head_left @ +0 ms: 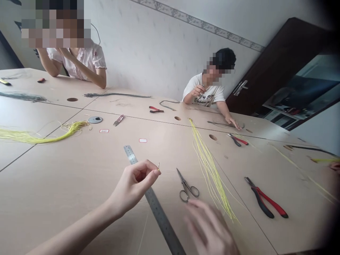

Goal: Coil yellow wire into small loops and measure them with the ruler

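Observation:
My left hand (139,182) is closed in a pinch above a steel ruler (159,209). Between thumb and forefinger it grips a thin yellow thread (158,168), whose short end stands up past the fingertips. A faint yellow strand hangs below the hand, close to the ruler. My right hand (209,226) is blurred, with its fingers stretched out and partly apart. Its fingertips are beside the handle loops of small metal scissors (186,186) lying on the table; whether they touch cannot be told.
A bundle of yellow threads (209,166) lies right of the scissors, with red-and-black pliers (265,200) beyond it. More yellow threads (61,132) and thread snips (118,120) lie at left. Two people sit across the table (79,184); another person's hand (335,166) shows at the right edge.

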The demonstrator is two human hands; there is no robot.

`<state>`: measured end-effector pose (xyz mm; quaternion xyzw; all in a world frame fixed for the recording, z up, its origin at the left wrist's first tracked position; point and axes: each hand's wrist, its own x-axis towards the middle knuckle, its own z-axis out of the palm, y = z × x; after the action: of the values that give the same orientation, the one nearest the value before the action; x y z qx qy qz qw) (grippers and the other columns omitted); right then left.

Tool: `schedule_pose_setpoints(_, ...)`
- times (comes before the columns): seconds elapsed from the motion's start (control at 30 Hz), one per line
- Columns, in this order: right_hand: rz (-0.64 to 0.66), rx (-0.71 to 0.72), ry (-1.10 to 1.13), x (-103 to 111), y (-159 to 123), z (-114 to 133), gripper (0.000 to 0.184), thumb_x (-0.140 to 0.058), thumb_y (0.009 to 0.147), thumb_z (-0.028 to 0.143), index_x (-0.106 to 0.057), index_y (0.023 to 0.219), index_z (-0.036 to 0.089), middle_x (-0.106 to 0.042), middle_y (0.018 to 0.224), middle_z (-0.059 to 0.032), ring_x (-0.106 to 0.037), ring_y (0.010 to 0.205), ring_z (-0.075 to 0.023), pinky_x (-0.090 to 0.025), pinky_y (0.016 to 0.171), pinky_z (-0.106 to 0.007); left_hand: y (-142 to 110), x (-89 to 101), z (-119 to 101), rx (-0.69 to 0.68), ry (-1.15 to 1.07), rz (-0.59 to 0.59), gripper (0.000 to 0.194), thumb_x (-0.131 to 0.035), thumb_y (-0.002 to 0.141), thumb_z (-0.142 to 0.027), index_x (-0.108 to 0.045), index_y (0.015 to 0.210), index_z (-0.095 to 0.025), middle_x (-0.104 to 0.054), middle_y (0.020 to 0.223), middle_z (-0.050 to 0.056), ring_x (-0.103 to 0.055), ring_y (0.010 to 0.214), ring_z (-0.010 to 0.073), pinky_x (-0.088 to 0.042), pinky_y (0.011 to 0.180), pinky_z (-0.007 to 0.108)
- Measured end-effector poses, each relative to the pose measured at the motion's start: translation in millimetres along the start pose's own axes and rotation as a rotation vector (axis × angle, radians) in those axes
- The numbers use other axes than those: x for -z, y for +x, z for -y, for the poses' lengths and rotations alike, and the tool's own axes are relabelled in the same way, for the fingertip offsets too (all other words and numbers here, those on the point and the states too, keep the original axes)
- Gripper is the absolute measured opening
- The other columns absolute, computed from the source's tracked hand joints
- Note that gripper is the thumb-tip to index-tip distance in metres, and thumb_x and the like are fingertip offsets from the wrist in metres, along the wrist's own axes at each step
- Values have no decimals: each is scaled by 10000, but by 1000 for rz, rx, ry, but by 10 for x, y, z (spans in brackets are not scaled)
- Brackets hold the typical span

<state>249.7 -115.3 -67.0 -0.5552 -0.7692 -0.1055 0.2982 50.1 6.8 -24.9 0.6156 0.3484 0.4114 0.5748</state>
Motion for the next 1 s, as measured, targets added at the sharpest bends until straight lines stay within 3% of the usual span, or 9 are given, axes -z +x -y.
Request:
schedule_pose_setpoints(0.07,-73,-70,141,114,283,-58,137,-539,885,128,-635,947,203,-671,869,-58,-652,822,-171,-536,725,-277,-15,-12,-2,-8,32,15,283,-523,826,-399,-556,690,-154,-320,510,-73,-260,477,70,-211,436,202)
schedule_pose_setpoints(0.17,3,-148,467,157,729,-19,116,-520,913,165,-619,878,213,-642,813,-22,-628,754,-130,-511,653,-232,-32,-19,-4,-42,116,-1,279,-525,822,-380,-569,673,-149,-303,503,-75,-246,475,69,-192,439,207)
schedule_pose_setpoints(0.23,58,-133,615,117,978,38,103,-539,912,204,-633,871,211,-635,804,-9,-618,734,-119,-512,665,-233,-32,-14,-4,-71,176,-25,279,-511,833,-371,-569,674,-149,-292,504,-77,-237,478,70,-185,446,211)
schedule_pose_setpoints(0.37,106,-51,694,-23,1266,87,63,-590,884,232,-645,865,207,-639,811,3,-612,747,-109,-514,699,-230,-10,2,-4,-107,255,-51,279,-462,853,-356,-542,678,-154,-309,522,-73,-242,487,73,-194,453,212)
schedule_pose_setpoints(0.53,102,-2,694,-135,1290,62,131,-544,880,138,-554,761,191,-568,728,30,-559,676,-79,-464,633,-194,8,-4,-1,-102,282,-40,262,-433,861,-329,-533,689,-158,-291,508,-84,-241,475,72,-201,443,207)
schedule_pose_setpoints(0.77,55,90,629,-191,1169,29,129,-499,829,67,-483,794,190,-515,767,15,-513,715,-99,-421,652,-223,-8,-30,30,-72,281,42,213,-443,848,-272,-534,690,-163,-306,496,-88,-258,464,68,-207,441,204)
schedule_pose_setpoints(1.0,44,8,709,-222,1131,54,112,-483,811,90,-469,778,197,-503,753,27,-503,699,-90,-407,636,-212,-25,-43,54,-57,243,73,195,-452,854,-251,-517,691,-166,-317,512,-86,-258,470,65,-200,440,204)
